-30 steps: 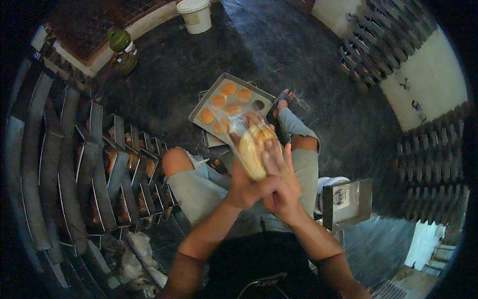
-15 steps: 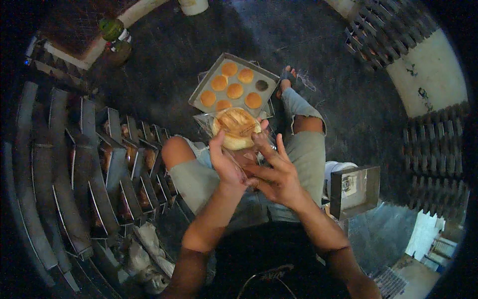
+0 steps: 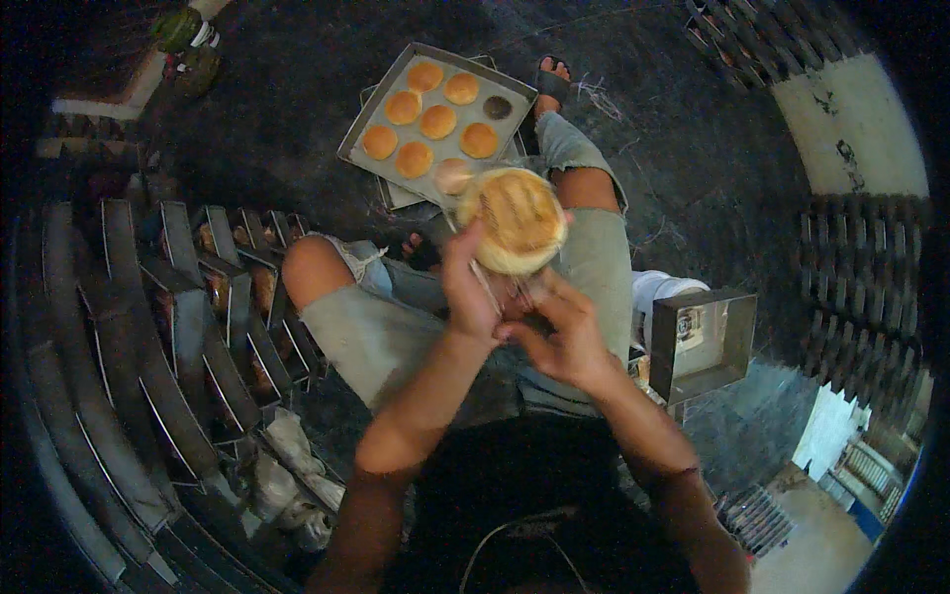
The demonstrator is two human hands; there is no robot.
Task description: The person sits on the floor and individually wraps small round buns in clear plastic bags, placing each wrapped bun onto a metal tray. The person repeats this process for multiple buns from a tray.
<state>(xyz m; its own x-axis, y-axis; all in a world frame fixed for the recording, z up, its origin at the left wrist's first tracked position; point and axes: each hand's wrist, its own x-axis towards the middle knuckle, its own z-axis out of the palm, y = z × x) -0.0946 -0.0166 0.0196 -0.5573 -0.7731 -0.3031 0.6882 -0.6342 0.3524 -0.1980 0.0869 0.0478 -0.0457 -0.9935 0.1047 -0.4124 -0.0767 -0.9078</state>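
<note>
My left hand [image 3: 467, 297] is closed around a clear plastic bag with a large golden-topped bread [image 3: 515, 218] in it, thumb up along its left side. My right hand [image 3: 569, 337] is just below, its bent fingers on the bag's lower end; the fingertips are blurred and partly hidden. Beyond the bread, a square metal tray [image 3: 353, 144] with several small round golden buns [image 3: 438, 121] and one dark empty round spot rests on another tray between my legs.
Angled metal racks [image 3: 178, 307] with bread crowd my left; more dark racks [image 3: 851, 287] stand right. A metal box [image 3: 703, 346] sits by my right knee. Green round objects [image 3: 178, 35] are at top left, white cloths [image 3: 297, 475] at lower left.
The bagged bread has risen in view and shifted right, as has my left hand. My right hand's spread fingers have drawn in at the bag's bottom. The whole view has shifted slightly.
</note>
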